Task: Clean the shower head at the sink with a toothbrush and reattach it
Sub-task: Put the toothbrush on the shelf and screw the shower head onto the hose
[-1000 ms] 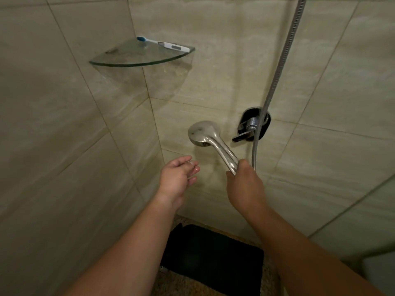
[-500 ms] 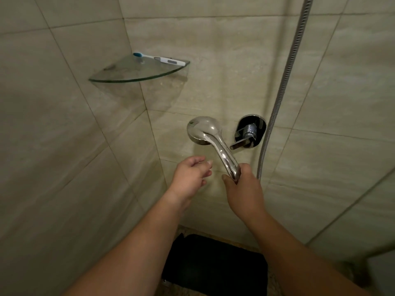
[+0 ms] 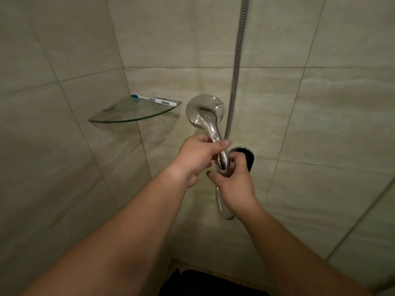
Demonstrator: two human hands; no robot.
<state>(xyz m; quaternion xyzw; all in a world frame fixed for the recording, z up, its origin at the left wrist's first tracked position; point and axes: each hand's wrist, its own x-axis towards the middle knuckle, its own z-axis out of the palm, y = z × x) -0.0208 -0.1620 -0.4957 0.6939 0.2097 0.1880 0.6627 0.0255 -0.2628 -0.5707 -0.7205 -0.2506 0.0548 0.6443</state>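
Note:
A chrome shower head (image 3: 204, 111) points up in front of the tiled wall, its round head near the glass shelf. My left hand (image 3: 197, 155) grips the middle of its handle, thumb across the front. My right hand (image 3: 234, 182) holds the bottom end of the handle, where the metal hose (image 3: 236, 67) joins; the joint itself is hidden by my fingers. The hose loops below my right hand and rises up the wall. A white toothbrush (image 3: 152, 99) with a blue head lies on the glass corner shelf (image 3: 128, 113).
A chrome mixer valve (image 3: 248, 157) sits on the wall just behind my right hand. Beige tiled walls meet in a corner on the left. A dark mat (image 3: 213, 283) lies on the floor at the bottom edge.
My left hand has moved from open beside the shower head to gripping its handle. My right hand slid down to the handle's base. The camera tilted upward.

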